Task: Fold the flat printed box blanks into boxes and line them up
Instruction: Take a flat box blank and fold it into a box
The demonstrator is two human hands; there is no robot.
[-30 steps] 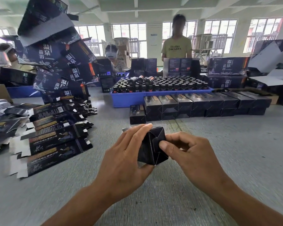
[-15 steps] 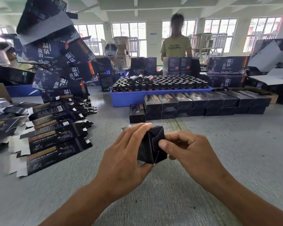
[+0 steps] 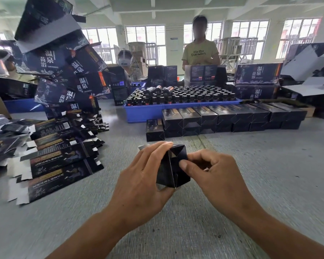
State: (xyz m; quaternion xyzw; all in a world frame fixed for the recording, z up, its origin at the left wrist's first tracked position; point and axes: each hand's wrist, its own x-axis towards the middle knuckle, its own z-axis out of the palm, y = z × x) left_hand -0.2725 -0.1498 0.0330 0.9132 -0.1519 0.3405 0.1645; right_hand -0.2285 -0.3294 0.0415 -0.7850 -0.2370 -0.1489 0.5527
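Observation:
A small dark printed box [image 3: 171,166] is held above the grey table, its folded end flaps facing me. My left hand [image 3: 144,179] wraps round its left side, fingers over the top edge. My right hand [image 3: 211,172] has curled fingers and its thumb presses on the end flap at the box's right. Flat dark box blanks [image 3: 58,165] lie fanned out on the table to the left. A row of folded boxes [image 3: 230,116] stands lined up ahead, with a single box [image 3: 154,129] at its left end.
A blue tray [image 3: 144,114] full of dark bottles stands behind the row. Large printed cartons [image 3: 64,71] are piled at the back left and more at the back right. Two people stand beyond the table. Bare grey table [image 3: 269,174] lies to the right.
The box has been turned slightly in my hands and my right thumb has pushed further onto the end flap. Both hands stay at the same spot.

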